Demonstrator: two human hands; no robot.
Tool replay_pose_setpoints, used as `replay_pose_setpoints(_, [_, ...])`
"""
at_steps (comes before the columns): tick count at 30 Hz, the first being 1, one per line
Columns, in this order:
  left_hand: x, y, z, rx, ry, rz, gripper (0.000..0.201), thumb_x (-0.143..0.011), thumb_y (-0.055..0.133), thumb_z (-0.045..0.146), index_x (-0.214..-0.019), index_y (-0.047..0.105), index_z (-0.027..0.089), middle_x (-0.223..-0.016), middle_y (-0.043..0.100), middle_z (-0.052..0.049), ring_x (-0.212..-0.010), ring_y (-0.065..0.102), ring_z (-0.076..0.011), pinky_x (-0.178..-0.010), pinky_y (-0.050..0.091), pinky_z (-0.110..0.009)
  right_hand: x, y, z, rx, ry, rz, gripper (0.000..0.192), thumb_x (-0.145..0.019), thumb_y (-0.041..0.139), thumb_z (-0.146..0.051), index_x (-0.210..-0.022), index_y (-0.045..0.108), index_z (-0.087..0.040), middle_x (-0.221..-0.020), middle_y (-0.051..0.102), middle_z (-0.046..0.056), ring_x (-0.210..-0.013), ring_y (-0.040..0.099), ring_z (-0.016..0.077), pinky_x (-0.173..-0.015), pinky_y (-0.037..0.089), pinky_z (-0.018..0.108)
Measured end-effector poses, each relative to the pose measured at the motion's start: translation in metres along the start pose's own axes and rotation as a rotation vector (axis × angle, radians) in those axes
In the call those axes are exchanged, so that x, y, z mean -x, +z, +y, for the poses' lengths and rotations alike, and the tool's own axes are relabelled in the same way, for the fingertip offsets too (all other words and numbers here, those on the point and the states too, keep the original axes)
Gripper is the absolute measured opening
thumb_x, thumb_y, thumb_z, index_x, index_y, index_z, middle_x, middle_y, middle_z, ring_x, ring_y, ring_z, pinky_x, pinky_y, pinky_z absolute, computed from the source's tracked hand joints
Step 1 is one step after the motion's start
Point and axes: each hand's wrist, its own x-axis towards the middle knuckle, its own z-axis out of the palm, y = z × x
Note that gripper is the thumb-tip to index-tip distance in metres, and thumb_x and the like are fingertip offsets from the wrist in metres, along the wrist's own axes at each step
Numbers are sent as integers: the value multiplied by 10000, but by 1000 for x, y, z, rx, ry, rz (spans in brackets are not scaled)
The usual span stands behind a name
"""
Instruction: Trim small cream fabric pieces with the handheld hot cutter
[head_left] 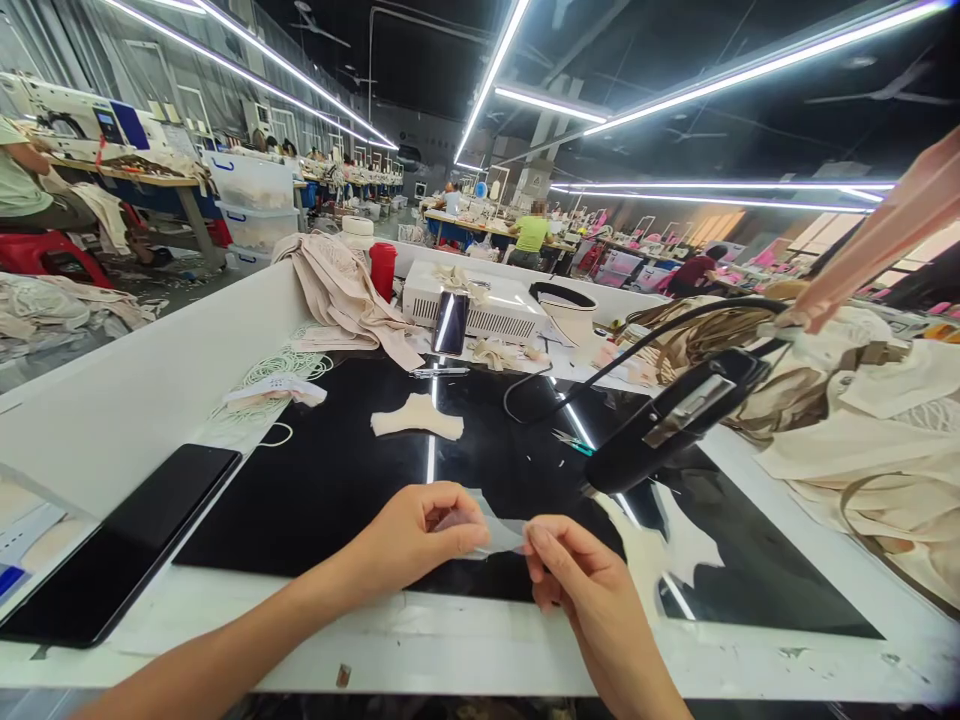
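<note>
Between both hands, above the near edge of the glossy black work plate (337,480), a small translucent whitish sheet (491,528) is stretched. My left hand (431,535) pinches its left side with thumb and fingers. On its right end, my right hand (566,565) has a thumb-and-finger grip. Farther back on the plate lies a cream shaped fabric piece (417,417). To the right of my right hand are a cream cut piece (634,545) and a white cut piece (686,540), partly under a black handheld tool (667,420) that hangs from a pink strap.
Small thread snips (574,442) lie beside the tool's tip. A large phone (124,535) rests at the left, near coiled pale cord (277,375). Behind the plate stand a white vented box (476,305), a second phone (451,322) and a red container (382,268). Fabric piles (885,470) fill the right.
</note>
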Motion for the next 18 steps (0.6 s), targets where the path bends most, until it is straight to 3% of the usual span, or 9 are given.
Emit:
replay_pose_setpoints(8, [-4, -8, 1, 89, -92, 88, 366, -827, 729, 528, -846, 635, 175, -750, 560, 26, -713, 555, -125, -749, 463, -272, 7, -9, -4, -9, -50, 137, 440, -745, 801, -596, -700, 678, -176, -660, 551, -2, -554, 431, 90, -491, 353, 215])
replay_pose_setpoints(18, [-8, -9, -9, 259, -149, 99, 392, -798, 781, 520, -781, 592, 177, -668, 546, 46, -604, 518, -85, -627, 482, -223, 5, -11, 4, -121, 5, 96, 439, -743, 815, -574, -673, 614, -191, -661, 512, -15, -575, 402, 103, -481, 347, 214])
